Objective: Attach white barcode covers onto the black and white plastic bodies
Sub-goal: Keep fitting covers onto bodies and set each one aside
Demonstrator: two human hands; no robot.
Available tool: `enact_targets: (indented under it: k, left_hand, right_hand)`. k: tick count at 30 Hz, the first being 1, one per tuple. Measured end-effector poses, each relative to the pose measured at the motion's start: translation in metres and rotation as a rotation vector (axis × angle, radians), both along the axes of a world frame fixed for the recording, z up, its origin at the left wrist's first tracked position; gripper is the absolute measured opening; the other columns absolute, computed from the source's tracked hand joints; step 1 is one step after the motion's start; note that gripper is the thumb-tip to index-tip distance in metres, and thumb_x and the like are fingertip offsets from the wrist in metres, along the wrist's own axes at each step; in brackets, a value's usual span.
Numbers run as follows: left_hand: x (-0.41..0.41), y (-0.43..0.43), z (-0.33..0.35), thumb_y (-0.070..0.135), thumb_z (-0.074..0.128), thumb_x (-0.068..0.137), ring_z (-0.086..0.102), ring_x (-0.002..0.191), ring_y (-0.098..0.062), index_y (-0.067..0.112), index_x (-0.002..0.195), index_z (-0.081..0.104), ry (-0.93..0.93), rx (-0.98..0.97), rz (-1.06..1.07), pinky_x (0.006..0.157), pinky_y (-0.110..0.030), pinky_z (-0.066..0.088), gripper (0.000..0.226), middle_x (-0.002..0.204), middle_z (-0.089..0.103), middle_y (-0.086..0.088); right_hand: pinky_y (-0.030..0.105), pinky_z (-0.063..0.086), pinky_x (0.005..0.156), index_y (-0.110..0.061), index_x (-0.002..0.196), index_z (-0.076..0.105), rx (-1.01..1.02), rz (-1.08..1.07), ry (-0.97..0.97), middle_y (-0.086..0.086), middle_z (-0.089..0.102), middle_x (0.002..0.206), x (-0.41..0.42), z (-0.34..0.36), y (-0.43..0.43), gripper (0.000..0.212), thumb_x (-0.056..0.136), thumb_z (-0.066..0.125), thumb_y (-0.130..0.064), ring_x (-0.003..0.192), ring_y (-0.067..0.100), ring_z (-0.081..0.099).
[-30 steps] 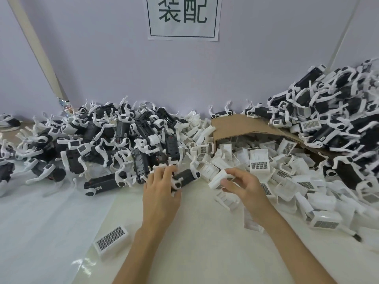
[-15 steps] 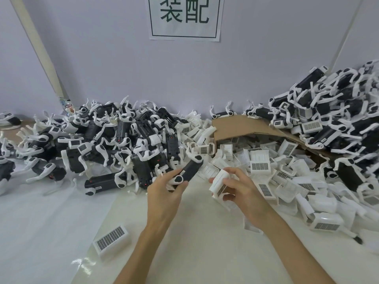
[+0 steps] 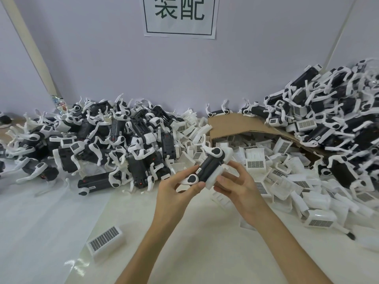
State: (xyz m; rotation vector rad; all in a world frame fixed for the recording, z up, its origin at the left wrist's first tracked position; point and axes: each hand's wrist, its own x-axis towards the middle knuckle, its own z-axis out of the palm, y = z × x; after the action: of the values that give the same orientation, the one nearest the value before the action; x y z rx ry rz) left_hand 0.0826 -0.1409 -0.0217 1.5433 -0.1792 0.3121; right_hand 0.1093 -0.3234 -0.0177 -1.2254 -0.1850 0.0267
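Above the middle of the surface [image 3: 205, 232], the left hand [image 3: 176, 194] pinches the near end of a black and white plastic body [image 3: 207, 168], which tilts up and away. The right hand [image 3: 241, 186] has its fingers curled round a white barcode cover [image 3: 215, 177], held against the body's right side. Uncovered bodies [image 3: 114, 144] are heaped far left. Loose covers [image 3: 287, 177] spill from a cardboard box [image 3: 235, 126] on the right. One lone cover [image 3: 105, 239] lies near left.
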Motion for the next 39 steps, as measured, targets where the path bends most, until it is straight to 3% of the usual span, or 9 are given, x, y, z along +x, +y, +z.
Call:
enact_targets:
  k: [2,6,11,14,18,22,33,36,39]
  left_hand:
    - [0.0,-0.001,0.0,0.013,0.083,0.079,0.067,0.108,-0.009,0.036,0.112,0.076,-0.011,0.003,0.018,0.085,-0.038,0.06,0.041,0.107,0.075,0.015]
    - [-0.001,-0.001,0.0,0.01,0.083,0.079,0.065,0.104,0.0,0.037,0.112,0.075,-0.063,0.012,0.039,0.075,-0.016,0.054,0.043,0.105,0.076,0.014]
    - [-0.004,-0.001,0.002,0.01,0.082,0.08,0.063,0.103,0.01,0.039,0.11,0.072,-0.12,0.012,0.071,0.074,-0.007,0.05,0.043,0.102,0.07,0.033]
    - [-0.004,-0.002,0.002,0.009,0.083,0.079,0.064,0.102,0.009,0.04,0.11,0.072,-0.131,0.03,0.082,0.074,-0.008,0.051,0.045,0.102,0.07,0.033]
    - [-0.004,-0.005,0.0,0.011,0.083,0.078,0.066,0.098,0.003,0.037,0.114,0.072,-0.114,0.03,0.062,0.073,-0.012,0.053,0.045,0.103,0.074,0.017]
    - [-0.003,-0.005,-0.002,0.009,0.084,0.078,0.068,0.098,-0.004,0.033,0.116,0.074,-0.11,0.053,0.029,0.076,-0.018,0.056,0.046,0.11,0.073,0.007]
    - [-0.003,-0.006,-0.004,0.012,0.086,0.076,0.064,0.099,-0.004,0.032,0.11,0.073,-0.107,0.144,0.049,0.073,-0.019,0.055,0.042,0.1,0.071,0.022]
    - [-0.003,-0.006,-0.001,0.008,0.087,0.074,0.068,0.096,-0.012,0.027,0.108,0.075,-0.07,0.068,0.004,0.077,-0.029,0.06,0.04,0.097,0.074,0.011]
    - [-0.006,-0.007,0.003,0.014,0.085,0.072,0.071,0.093,-0.024,0.027,0.105,0.076,-0.015,-0.057,-0.093,0.081,-0.039,0.062,0.037,0.096,0.075,0.004]
  right_hand:
    - [0.03,0.058,0.077,-0.01,0.133,0.052,-0.01,0.005,-0.002,0.02,0.071,0.106,0.0,0.001,0.001,0.066,0.071,0.075,-0.01,0.089,0.027,0.07]
    - [0.03,0.058,0.076,-0.013,0.129,0.054,-0.026,0.008,-0.005,0.018,0.074,0.103,-0.001,0.0,0.001,0.06,0.073,0.074,-0.011,0.088,0.027,0.071]
    - [0.03,0.057,0.075,-0.017,0.126,0.058,-0.034,0.023,-0.001,0.015,0.074,0.107,-0.001,0.0,0.001,0.055,0.075,0.078,-0.014,0.088,0.027,0.072]
    - [0.03,0.057,0.077,-0.018,0.127,0.058,-0.029,0.031,0.002,0.014,0.073,0.11,0.0,0.0,0.002,0.056,0.076,0.078,-0.013,0.09,0.028,0.072]
    - [0.037,0.056,0.086,-0.014,0.133,0.054,-0.014,0.039,-0.004,0.021,0.07,0.118,0.001,-0.002,0.0,0.061,0.078,0.079,-0.011,0.103,0.038,0.069]
    - [0.034,0.057,0.081,-0.012,0.132,0.054,-0.001,0.022,-0.005,0.022,0.071,0.114,0.002,-0.003,-0.001,0.06,0.075,0.074,-0.014,0.096,0.033,0.07]
    - [0.03,0.059,0.075,-0.011,0.118,0.058,0.028,-0.031,0.013,0.018,0.075,0.103,0.002,-0.007,0.004,0.052,0.07,0.076,-0.019,0.085,0.026,0.074]
    - [0.039,0.055,0.086,-0.009,0.109,0.064,0.025,-0.013,0.048,0.015,0.075,0.099,0.001,-0.007,0.007,0.047,0.068,0.077,-0.027,0.085,0.023,0.073]
    - [0.047,0.048,0.104,-0.006,0.117,0.067,-0.067,0.074,0.059,0.013,0.073,0.115,-0.001,-0.006,0.01,0.06,0.074,0.068,-0.048,0.108,0.027,0.068]
